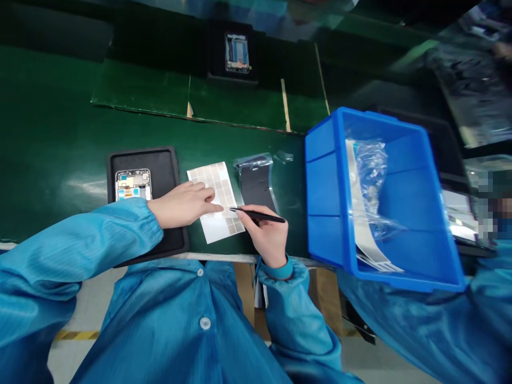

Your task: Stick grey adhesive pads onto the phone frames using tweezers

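A white sheet (218,230) with rows of beige-grey rectangular stickers lies on the green bench. My left hand (186,205) rests on its left side, one digit stretched toward the middle and the other fingers partly bent, holding nothing that I can see. My right hand (266,232) grips black tweezers (264,215), their tips touching or just above the stickers near my left fingertip. Beside my left wrist, an opened phone (134,181) with bare circuitry lies in a black tray (166,168); my sleeve hides its lower part.
Right of the sheet lies a dark strip in clear plastic (258,184), with a scrap of clear film (284,157) nearby. A blue bin (326,186) holds plastic wrap and white strips. Behind, another phone frame (237,53) sits in a black tray. A co-worker's blue sleeve (400,320) is at right.
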`<move>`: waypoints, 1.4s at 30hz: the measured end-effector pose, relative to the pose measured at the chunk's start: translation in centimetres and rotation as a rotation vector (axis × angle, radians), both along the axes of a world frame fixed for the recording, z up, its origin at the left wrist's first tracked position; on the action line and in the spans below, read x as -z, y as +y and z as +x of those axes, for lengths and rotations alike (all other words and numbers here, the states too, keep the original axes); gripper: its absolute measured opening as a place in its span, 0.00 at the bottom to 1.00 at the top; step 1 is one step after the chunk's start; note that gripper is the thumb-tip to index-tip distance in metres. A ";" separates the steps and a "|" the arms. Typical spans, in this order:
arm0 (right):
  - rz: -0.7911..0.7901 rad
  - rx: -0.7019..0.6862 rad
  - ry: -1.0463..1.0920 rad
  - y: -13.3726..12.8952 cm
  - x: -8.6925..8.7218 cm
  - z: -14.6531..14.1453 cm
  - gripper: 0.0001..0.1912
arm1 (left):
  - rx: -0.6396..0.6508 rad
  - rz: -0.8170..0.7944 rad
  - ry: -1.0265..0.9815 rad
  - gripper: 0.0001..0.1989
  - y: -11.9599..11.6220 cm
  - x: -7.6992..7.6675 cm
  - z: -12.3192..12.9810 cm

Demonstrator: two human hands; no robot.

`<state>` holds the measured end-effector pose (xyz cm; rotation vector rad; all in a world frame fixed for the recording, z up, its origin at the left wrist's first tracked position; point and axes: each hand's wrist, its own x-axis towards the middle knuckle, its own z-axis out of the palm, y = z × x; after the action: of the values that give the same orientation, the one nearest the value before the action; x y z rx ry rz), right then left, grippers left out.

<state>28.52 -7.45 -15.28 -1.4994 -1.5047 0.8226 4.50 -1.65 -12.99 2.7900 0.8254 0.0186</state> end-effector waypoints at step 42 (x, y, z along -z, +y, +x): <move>0.014 -0.041 -0.013 -0.2 0.2 0.2 0.05 | 0.098 0.102 0.020 0.15 -0.4 -0.2 0.2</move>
<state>28.68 -7.63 -15.48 -1.4709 -1.5519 0.8263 4.74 -2.02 -12.81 2.9277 0.7096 0.0158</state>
